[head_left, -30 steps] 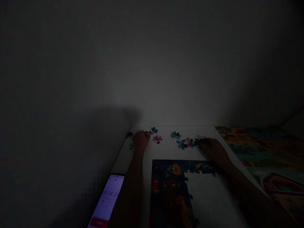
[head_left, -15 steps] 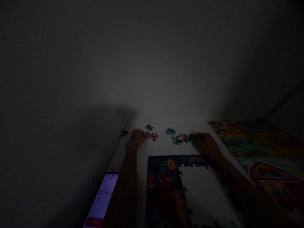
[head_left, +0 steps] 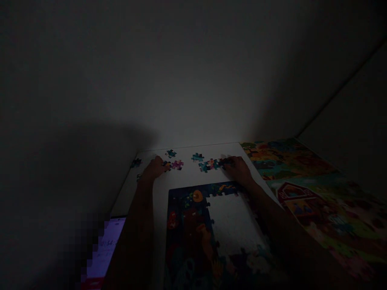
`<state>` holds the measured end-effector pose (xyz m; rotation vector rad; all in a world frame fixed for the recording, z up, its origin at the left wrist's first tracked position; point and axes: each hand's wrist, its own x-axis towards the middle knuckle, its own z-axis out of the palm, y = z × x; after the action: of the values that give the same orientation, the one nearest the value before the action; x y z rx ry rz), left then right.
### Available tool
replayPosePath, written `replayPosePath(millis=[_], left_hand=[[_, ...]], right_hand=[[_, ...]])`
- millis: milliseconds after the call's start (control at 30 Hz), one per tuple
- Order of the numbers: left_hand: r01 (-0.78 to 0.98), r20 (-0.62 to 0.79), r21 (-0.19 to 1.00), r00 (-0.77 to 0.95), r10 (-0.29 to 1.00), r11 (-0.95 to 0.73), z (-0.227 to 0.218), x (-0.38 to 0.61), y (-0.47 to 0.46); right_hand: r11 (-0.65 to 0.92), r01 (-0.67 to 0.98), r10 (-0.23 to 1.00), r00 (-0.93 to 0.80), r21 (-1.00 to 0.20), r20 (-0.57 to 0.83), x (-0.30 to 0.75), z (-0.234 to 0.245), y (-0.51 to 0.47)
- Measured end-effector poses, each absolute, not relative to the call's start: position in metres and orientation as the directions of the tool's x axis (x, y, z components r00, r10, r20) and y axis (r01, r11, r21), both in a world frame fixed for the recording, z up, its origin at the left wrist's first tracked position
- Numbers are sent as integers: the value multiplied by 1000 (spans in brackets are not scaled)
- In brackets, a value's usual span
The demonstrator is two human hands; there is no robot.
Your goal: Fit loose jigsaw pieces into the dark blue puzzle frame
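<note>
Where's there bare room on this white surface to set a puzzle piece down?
The white gap inside the half-built puzzle, bordered by its pieces, is free. So is the white strip between the puzzle's top edge and the loose pieces. It's crowded around the left hand and right hand.

A smartphone (head_left: 104,247) with a glowing lilac screen showing timer digits lies just beside the near left edge of a white rectangular tabletop (head_left: 130,193). Beyond the tabletop's right edge lies a colourful printed farm picture (head_left: 320,205) with a red barn (head_left: 292,193). A plain grey wall (head_left: 193,72) rises behind.
</note>
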<state>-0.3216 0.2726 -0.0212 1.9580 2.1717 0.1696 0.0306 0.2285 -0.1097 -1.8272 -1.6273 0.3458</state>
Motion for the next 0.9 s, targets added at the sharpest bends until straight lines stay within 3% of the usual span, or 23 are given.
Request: replayPosePath(millis=[167,300,400,500,700,900], left_hand=[[941,-86,337,12,996,18,-7,-313,270],[897,-58,428,146,988,-108,7,-294,264],[756,-68,624,303,951,-196,6,-268,257],[580,-88,797,389,917,-170,-14,-236,249],[450,8,879,319,948,-158,-66,-197,239],[363,39,917,331,943,-166,-67,-204,243]], right_hand=[[17,778,934,211,-628,287,28,-109,227],[170,754,905,136,-635,404,28,-99,222],[288,683,906,32,-671,422,22,-92,217],[342,583,928,-86,-737,362,12,-90,212],[342,583,937,-154,-737,313,2,-90,208],[361,484,932,-156,-797,327,2,-100,213]])
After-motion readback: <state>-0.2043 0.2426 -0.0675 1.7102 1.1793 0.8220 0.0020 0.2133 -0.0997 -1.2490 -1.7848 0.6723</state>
